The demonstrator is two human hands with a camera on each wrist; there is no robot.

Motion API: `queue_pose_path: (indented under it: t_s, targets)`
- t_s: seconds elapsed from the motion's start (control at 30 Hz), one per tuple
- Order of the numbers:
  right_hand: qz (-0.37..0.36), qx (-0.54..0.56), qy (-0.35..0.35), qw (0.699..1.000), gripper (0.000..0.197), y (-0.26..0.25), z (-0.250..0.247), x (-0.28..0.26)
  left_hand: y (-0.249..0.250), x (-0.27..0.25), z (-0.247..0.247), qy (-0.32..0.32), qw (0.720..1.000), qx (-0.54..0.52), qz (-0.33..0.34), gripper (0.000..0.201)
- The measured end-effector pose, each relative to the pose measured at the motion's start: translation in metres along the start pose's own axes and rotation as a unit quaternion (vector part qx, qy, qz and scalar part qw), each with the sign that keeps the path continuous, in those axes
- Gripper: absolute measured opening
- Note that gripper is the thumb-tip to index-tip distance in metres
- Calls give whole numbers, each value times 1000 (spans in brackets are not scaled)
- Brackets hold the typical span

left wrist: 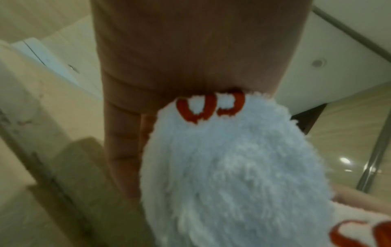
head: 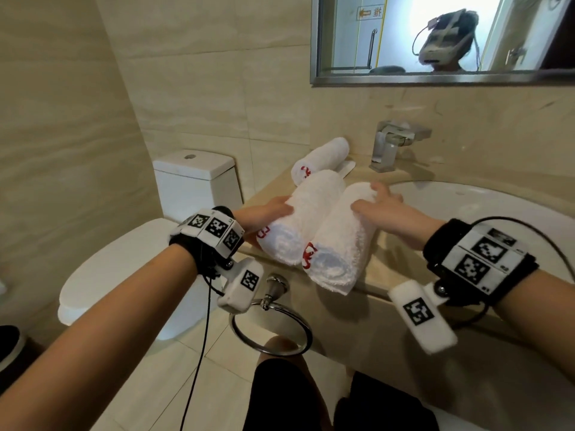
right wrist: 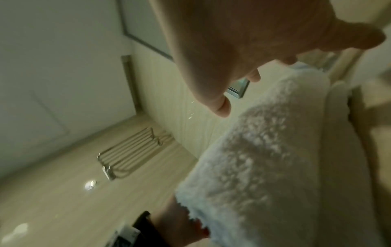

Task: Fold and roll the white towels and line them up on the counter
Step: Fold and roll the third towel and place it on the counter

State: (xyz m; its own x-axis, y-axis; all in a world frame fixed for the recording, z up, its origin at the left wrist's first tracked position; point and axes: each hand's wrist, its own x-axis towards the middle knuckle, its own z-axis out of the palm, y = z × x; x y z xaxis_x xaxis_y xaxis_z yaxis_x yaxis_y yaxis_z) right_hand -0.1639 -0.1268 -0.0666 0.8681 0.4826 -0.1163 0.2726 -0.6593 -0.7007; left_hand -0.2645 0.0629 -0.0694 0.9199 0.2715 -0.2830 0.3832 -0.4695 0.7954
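Now three rolled white towels lie on the beige counter (head: 382, 265), side by side and angled toward the back wall. The far towel (head: 323, 158) sits near the wall, apart from both hands. The middle towel (head: 306, 213) and the near towel (head: 337, 241) touch along their length, and each shows red stitching at its front end; the near towel's front end hangs slightly past the counter edge. The left hand (head: 267, 211) rests flat against the left side of the middle towel, fingers straight and close together, as the left wrist view confirms with the fingers (left wrist: 122, 150) running alongside the pile. The right hand (head: 378, 206) lies over the top of the near towel with fingers spread; the right wrist view is blurred, so whether the fingertips press into the cloth or merely touch it I cannot tell. Just right of the towels is the white sink (head: 485, 206), with a chrome faucet (head: 393, 144) behind it and a mirror (head: 435, 38) above. Left of the counter stands a white toilet (head: 186, 194), and a chrome towel ring (head: 270, 321) hangs below the counter's front edge, partly hidden by the left wrist camera mount.
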Motion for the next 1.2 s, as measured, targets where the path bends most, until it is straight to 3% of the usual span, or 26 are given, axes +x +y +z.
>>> queue_pose_path:
  t_s: [0.13, 0.23, 0.37, 0.47, 0.57, 0.63, 0.8, 0.9, 1.0, 1.2]
  targets:
    - [17, 0, 5, 1000, 68, -6, 21, 2, 12, 8, 7, -23, 999, 30, -3, 50]
    - [-46, -89, 46, 994, 58, -6, 26, 8, 25, 18, 12, -45, 998, 37, -2, 49]
    - [-129, -220, 19, 967, 50, -4, 18, 21, 33, 35, 7, -101, 995, 7, -17, 48]
    - [-152, -179, 55, 971, 46, -4, 18, 32, 35, 48, 4, -123, 991, -29, -48, 36]
    - [-176, -105, 129, 970, 41, -2, 20, 41, 35, 66, 4, -90, 993, 12, -80, 70]
    - [-185, -74, 160, 967, 39, 0, 19, 46, 42, 70, -1, -109, 985, 88, -99, 67]
    - [-111, -92, 98, 985, 38, 8, 12, 42, 74, 92, -55, -98, 976, 186, -64, 42]
    - [-46, -53, 99, 993, 52, 8, 8, 44, 86, 124, -81, 5, 983, 172, -59, 34]
    - [27, 59, 120, 991, 75, 10, 3, 49, 81, 157, -79, 78, 969, 226, -61, 42]
    - [119, 260, 135, 949, 89, 18, 3, 64, 76, 189, -53, 73, 985, 143, -66, 61]
